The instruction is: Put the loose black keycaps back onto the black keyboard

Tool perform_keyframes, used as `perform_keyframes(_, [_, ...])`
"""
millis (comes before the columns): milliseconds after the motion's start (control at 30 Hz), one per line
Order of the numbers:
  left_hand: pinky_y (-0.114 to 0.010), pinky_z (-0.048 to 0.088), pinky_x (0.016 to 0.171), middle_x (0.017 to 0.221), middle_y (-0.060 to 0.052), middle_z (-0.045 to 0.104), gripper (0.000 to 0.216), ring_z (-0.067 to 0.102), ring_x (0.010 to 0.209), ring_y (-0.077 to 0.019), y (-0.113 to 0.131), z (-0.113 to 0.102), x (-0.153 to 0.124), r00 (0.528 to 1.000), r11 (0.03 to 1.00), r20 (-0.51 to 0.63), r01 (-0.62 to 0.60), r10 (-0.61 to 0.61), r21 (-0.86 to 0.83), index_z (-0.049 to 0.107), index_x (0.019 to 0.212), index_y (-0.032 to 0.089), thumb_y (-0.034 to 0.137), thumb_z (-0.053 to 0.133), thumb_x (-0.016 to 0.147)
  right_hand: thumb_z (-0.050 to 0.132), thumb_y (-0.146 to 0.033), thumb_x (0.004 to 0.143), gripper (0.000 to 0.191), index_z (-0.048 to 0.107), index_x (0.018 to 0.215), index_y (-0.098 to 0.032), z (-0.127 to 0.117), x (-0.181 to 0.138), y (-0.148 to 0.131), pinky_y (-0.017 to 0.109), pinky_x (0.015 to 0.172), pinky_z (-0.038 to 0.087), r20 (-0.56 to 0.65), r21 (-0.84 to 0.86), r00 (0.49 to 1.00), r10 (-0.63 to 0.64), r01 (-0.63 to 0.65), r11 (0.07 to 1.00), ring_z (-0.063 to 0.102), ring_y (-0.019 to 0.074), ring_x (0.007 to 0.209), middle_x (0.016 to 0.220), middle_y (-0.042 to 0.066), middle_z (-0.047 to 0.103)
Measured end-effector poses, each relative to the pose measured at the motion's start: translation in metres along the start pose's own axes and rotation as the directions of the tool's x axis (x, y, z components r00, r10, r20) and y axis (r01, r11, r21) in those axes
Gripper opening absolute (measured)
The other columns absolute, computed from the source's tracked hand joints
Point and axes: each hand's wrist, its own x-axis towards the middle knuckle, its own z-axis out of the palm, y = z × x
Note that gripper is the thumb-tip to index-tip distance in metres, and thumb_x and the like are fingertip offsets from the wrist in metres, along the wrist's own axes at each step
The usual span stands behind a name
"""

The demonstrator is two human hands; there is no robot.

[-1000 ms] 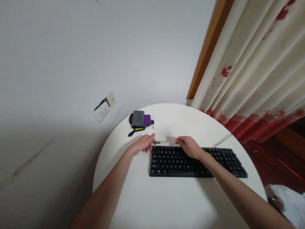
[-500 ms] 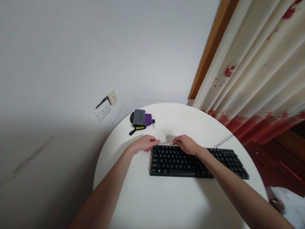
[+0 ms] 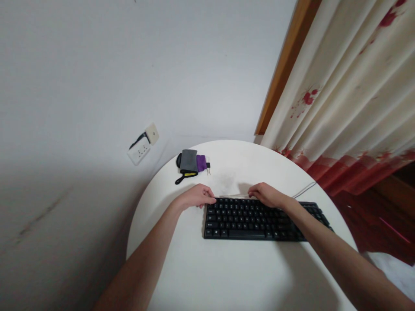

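Note:
A black keyboard (image 3: 246,220) lies flat on the round white table (image 3: 201,276). Along its back edge runs a thin pale cord (image 3: 236,196), stretched between my two hands. At the keyboard's back left corner, my left hand (image 3: 197,196) is closed, thumb and fingers together at the cord's end; its thumb tip rests against the corner. My right hand (image 3: 267,195) pinches the cord above the back row of keys, with its wrist and forearm covering part of the keyboard's right side. Whether the cord belongs to the keyboard I cannot tell.
Behind my left hand lie a folded grey cloth (image 3: 189,160) with a black loop, a purple cloth (image 3: 201,163) and a black binder clip (image 3: 208,165). A grey cable (image 3: 304,190) leaves over the table's right edge. Wall sockets (image 3: 139,150) and a curtain (image 3: 343,95) flank the table.
My right hand has slid right along the keyboard's back edge, so more cord shows between my hands. My left hand has stayed at the corner, its thumb slightly lower.

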Motion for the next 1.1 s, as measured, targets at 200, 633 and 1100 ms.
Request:
perform_keyframes(200, [-0.022,0.031,0.044,0.055,0.002,0.055,0.036,0.043,0.044,-0.009,0.005,0.0,-0.002,1.0,1.0,-0.011,0.014,-0.014,0.017,0.065,0.076,0.012,0.045,0.074,0.064,0.044,-0.023,0.088,0.029,0.071,0.082,-0.017,-0.014,-0.025,0.028,0.028,0.076,0.047,0.007,-0.001,0.997,0.071,-0.071,0.997,0.064,0.0193,0.077,0.082,0.006,0.073])
perform_keyframes(633, [-0.022,0.033,0.044,0.059,0.001,0.057,0.037,0.044,0.045,-0.0086,0.0,-0.002,0.002,0.999,0.999,-0.035,0.021,-0.02,0.03,0.064,0.076,0.013,0.047,0.074,0.065,0.047,-0.031,0.087,0.03,0.072,0.082,-0.017,-0.054,-0.101,0.078,0.033,0.083,0.047,-0.063,-0.04,0.965,0.253,-0.256,0.966,0.065,0.0229,0.084,0.086,0.009,0.074])
perform_keyframes(1100, [-0.022,0.032,0.045,0.056,0.002,0.055,0.039,0.045,0.045,-0.0092,0.007,-0.002,0.001,0.998,0.998,-0.038,0.049,-0.048,0.044,0.063,0.074,0.014,0.049,0.074,0.062,0.053,-0.032,0.082,0.026,0.072,0.071,-0.017,-0.106,-0.199,0.111,0.031,0.076,0.046,-0.286,0.006,0.826,0.486,-0.506,0.863,0.065,0.021,0.075,0.08,0.01,0.073])
